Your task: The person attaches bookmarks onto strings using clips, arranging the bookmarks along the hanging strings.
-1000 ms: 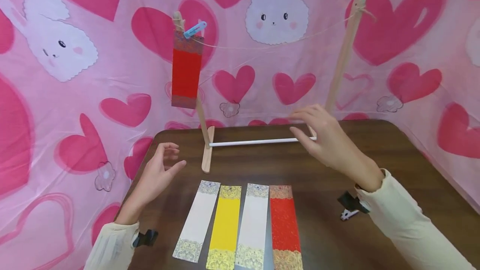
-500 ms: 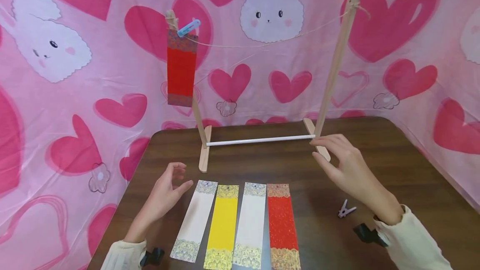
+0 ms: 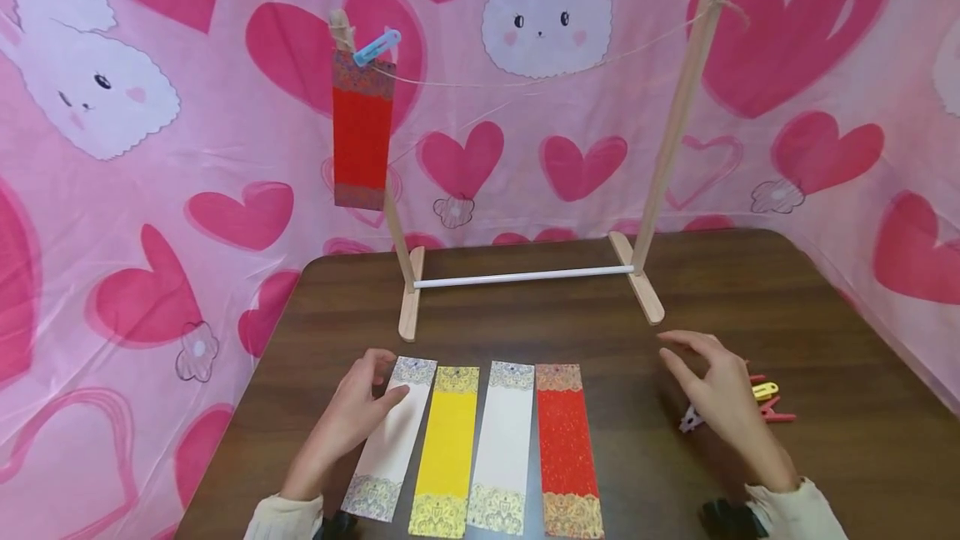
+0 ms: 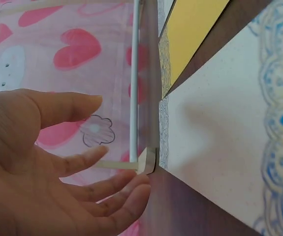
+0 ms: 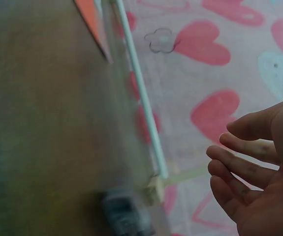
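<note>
My left hand (image 3: 356, 415) is beside the top of the leftmost white card strip (image 3: 390, 444), its thumb overlapping the strip in the head view. Nothing is between its fingers; in the left wrist view the hand (image 4: 77, 162) is loosely curved with fingers apart. To the right lie a yellow strip (image 3: 447, 444), a second white strip (image 3: 504, 440) and a red strip (image 3: 567, 440), all with lace-patterned ends. Empty and relaxed, my right hand (image 3: 723, 398) hovers by several clothespins: pale purple (image 3: 690, 418), yellow (image 3: 765, 391) and red (image 3: 780, 417). It partly hides them.
Behind the strips stands a wooden frame (image 3: 678, 132) with a white crossbar (image 3: 525, 276) and a sagging string (image 3: 495, 85). A blue clothespin (image 3: 377, 47) holds another red strip (image 3: 362, 144) at the string's left end. Pink patterned cloth (image 3: 540, 115) backs the brown table (image 3: 525, 315).
My right hand has come down from near the frame's right post to beside the clothespins. My left hand has moved right and down, to the leftmost white strip. The hanging strip stays put.
</note>
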Available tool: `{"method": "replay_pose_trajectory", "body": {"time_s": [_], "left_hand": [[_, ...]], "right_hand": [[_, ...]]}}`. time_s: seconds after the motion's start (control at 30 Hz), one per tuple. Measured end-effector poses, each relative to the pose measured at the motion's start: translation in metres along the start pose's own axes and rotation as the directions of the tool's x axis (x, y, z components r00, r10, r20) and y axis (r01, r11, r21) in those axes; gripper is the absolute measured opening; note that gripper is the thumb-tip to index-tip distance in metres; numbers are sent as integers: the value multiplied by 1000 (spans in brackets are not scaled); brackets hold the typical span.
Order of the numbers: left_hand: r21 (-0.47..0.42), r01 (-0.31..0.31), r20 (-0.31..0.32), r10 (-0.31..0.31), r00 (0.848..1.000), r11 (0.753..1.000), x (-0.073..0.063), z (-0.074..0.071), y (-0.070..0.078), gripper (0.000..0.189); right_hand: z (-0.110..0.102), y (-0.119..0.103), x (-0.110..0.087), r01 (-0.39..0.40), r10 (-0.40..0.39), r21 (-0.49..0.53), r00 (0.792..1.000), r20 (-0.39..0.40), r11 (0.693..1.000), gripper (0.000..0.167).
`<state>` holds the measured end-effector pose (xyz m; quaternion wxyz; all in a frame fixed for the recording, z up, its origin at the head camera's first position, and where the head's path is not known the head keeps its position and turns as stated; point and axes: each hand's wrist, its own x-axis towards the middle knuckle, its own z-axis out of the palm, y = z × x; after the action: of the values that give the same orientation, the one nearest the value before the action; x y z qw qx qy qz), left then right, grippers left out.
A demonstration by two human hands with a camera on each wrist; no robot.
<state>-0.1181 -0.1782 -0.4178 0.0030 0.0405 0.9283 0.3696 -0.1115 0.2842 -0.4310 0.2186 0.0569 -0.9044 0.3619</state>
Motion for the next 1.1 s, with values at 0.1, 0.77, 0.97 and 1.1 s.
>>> {"method": "replay_pose_trajectory", "body": {"time_s": [0.1, 0.77, 0.97, 1.1], "left_hand": [[47, 26, 8, -27, 1000, 999, 8, 5, 0, 44], [273, 132, -65, -118, 991, 953, 13, 27, -15, 72], [398, 165, -60, -154, 986, 903, 8, 30, -11, 90], [409, 163, -61, -151, 987, 898, 6, 31, -8, 80]], "right_hand": [[3, 11, -4, -33, 33, 2, 999, 2, 999, 19], [-7, 51, -11, -103, 119, -85, 967, 223, 991, 16], [-8, 51, -12, -95, 118, -111, 968, 222, 989, 13], [-9, 51, -11, -94, 116, -105, 969, 218, 990, 14]]}}
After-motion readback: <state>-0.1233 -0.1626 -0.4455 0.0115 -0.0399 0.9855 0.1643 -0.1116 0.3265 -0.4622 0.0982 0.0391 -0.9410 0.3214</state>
